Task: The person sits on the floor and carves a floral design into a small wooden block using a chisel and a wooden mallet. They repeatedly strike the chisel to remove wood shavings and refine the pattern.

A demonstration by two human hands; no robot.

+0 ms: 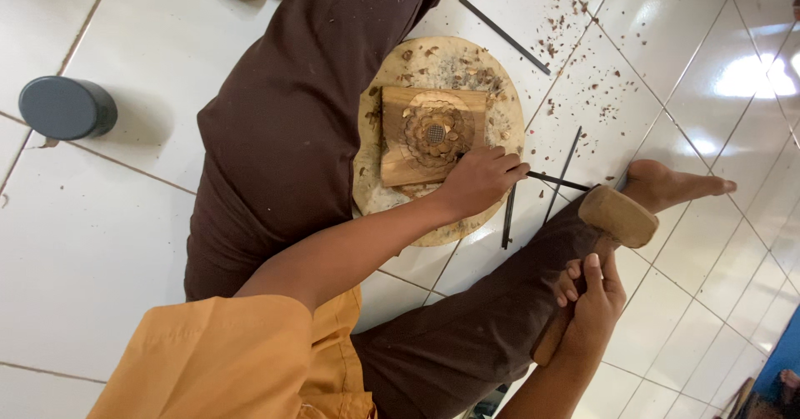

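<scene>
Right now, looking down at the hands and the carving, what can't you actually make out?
- Head view: the chisel's tip is hidden under the left hand where it meets the carved flower block.
- The mallet handle is largely covered by the right hand.
- The round board runs under the brown trouser leg.
- Fine detail of the flower's gridded centre is too small.

Glossy white tile floor [108,244] with dark grout lines; bright glare [754,76] at one side; wood chips [575,32] scattered.
</scene>
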